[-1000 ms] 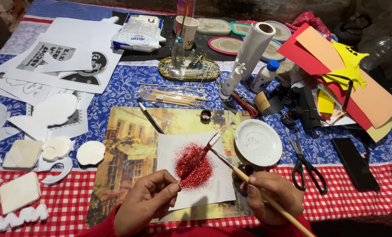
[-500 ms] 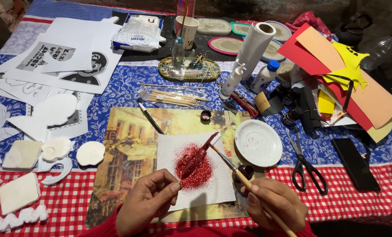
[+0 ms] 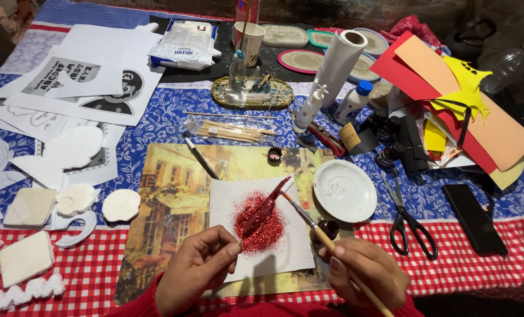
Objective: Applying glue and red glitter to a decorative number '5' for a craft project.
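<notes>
- At the near edge of the table, the left hand [image 3: 200, 267] pinches the low end of a thin stick [image 3: 263, 206], fingers closed on it; the stick slants up over a white paper napkin [image 3: 260, 232].
- Red glitter already coats most of the stick, right up to its tip, so the covering looks well along; only the pinched end seems bare.
- Spilled red glitter [image 3: 260, 222] lies heaped on the napkin under the stick, not yet gathered up.
- Right hand [image 3: 367, 273] is closed around a paintbrush [image 3: 309, 220], whose tip touches the stick near its upper end.
- Just beside the napkin sits a white plate [image 3: 344, 191] with faint red specks, and a small dark jar [image 3: 329, 229] stands by the right hand.
- Scissors [image 3: 408, 220] and white foam shapes [image 3: 74, 199] lie untouched, well apart.
</notes>
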